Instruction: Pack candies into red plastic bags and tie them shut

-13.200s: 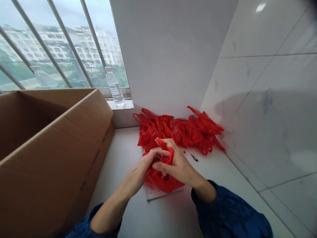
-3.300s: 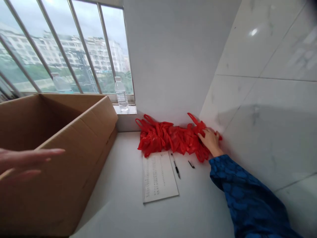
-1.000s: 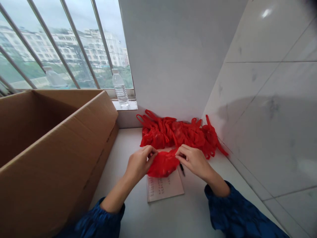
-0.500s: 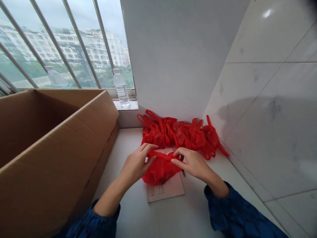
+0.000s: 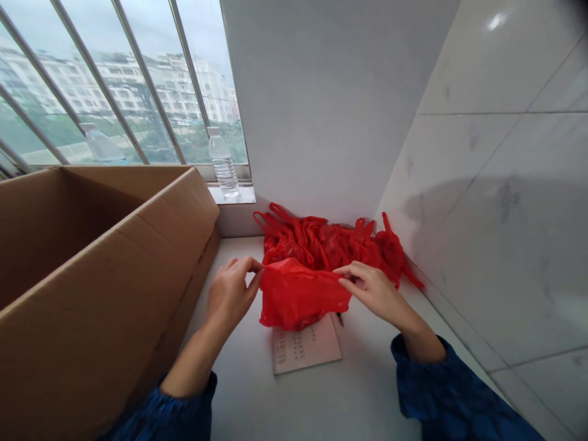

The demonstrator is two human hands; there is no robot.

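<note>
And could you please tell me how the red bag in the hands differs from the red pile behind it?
The held bag is stretched out between the left hand and the right hand, while the pile lies crumpled by the wall. The pile also spreads wider than the held bag. Both are red and look like thin plastic.

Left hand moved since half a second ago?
Yes: the left hand has moved left, closer to the cardboard box, pinching the edge of the red bag.
</note>
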